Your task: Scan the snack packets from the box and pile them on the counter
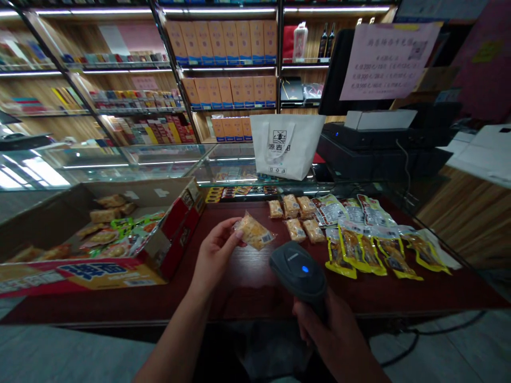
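Between its thumb and fingers, my left hand (217, 247) pinches a clear-wrapped snack packet (254, 232) with a barcode label, held above the dark red counter. My right hand (325, 324) wraps round the handle of a black barcode scanner (298, 270), whose blue light is lit. The scanner's head points toward the packet, a short gap away from it. Behind it lie several similar wrapped snack packets (295, 230). To their right are several yellow-edged food pouches (361, 250) and some silver-green pouches (330, 209).
At the left stands an open cardboard box (115, 271) holding assorted packets. A white paper bag (285, 143) stands behind the snacks, on the glass display case. A monitor with a taped paper sign (389, 61) is at the back right. Stocked shelves line the wall.
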A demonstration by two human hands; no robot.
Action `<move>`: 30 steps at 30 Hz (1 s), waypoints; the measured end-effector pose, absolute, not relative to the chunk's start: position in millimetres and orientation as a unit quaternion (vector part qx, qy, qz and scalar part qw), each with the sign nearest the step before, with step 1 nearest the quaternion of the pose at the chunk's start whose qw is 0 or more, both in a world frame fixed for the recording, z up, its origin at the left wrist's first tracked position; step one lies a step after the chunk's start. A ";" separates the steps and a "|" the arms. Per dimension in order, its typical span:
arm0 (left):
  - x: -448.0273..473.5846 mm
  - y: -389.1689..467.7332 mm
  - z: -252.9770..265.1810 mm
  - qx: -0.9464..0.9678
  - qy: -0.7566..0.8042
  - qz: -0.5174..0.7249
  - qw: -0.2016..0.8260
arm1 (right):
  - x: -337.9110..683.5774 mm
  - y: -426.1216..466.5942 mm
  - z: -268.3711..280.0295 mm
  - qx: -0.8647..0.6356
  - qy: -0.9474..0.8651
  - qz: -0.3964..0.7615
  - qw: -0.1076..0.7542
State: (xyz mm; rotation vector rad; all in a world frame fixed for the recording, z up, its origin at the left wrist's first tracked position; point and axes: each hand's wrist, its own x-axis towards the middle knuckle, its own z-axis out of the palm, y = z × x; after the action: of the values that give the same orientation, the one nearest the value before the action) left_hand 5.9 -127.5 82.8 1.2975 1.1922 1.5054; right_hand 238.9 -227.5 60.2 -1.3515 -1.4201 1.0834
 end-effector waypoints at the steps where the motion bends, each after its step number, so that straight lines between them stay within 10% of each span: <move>1: 6.5 -126.2 83.4 0.520 0.469 0.594 0.396 | 237.8 -226.8 60.6 -0.545 -0.573 0.438 0.427; 30: 82.8 -59.1 76.2 0.596 0.436 0.490 0.462 | 280.4 -221.1 49.3 -0.559 -0.495 0.463 0.477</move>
State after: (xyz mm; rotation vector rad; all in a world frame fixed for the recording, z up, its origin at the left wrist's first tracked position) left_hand 82.8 -59.1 76.2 1.4662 1.0728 1.2060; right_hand 280.4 -221.1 49.3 -1.3654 -1.2102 1.1321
